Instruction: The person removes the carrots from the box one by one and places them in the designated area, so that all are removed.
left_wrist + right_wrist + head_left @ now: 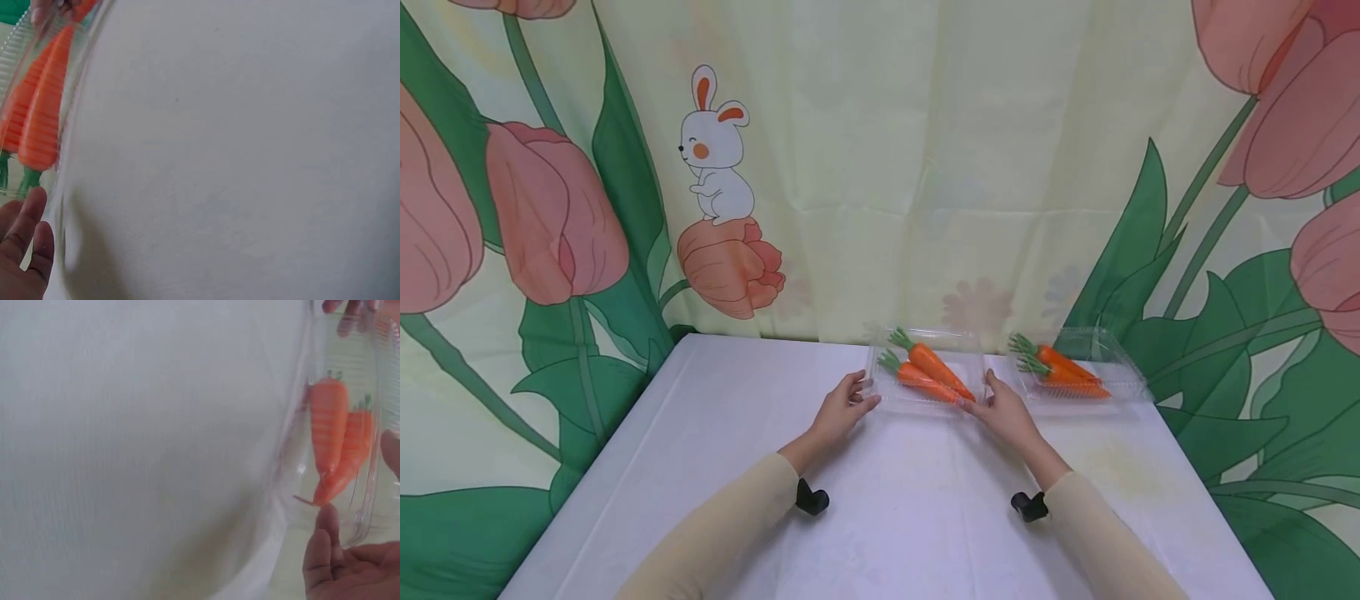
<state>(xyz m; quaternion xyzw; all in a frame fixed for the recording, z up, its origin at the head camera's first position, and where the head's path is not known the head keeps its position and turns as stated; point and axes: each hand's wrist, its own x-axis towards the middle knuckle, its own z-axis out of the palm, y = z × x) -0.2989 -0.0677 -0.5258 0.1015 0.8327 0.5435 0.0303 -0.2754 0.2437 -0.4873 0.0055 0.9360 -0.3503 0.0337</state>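
A clear plastic box (pixel 887 406) with two orange carrots (pixel 928 367) in it lies near the table's far edge. At its left end is my left hand (pixel 844 408), fingers spread and fairly straight beside the wall; whether they touch it is hard to tell. My right hand (pixel 1006 414) grips the box's near right corner, thumb at the front and fingers at the right side. Through the plastic in the right wrist view, the carrots (pixel 329 425) lie close to that hand. In the left wrist view, a carrot (pixel 44 119) has its green top toward my left fingers (pixel 31 209).
Just right of my right hand stands a second clear box (pixel 1120 375) with more carrots (pixel 1063 371) inside. A white cloth covers the table (pixel 910 500). Behind its far edge hangs a curtain (pixel 865 167) printed with tulips and a rabbit.
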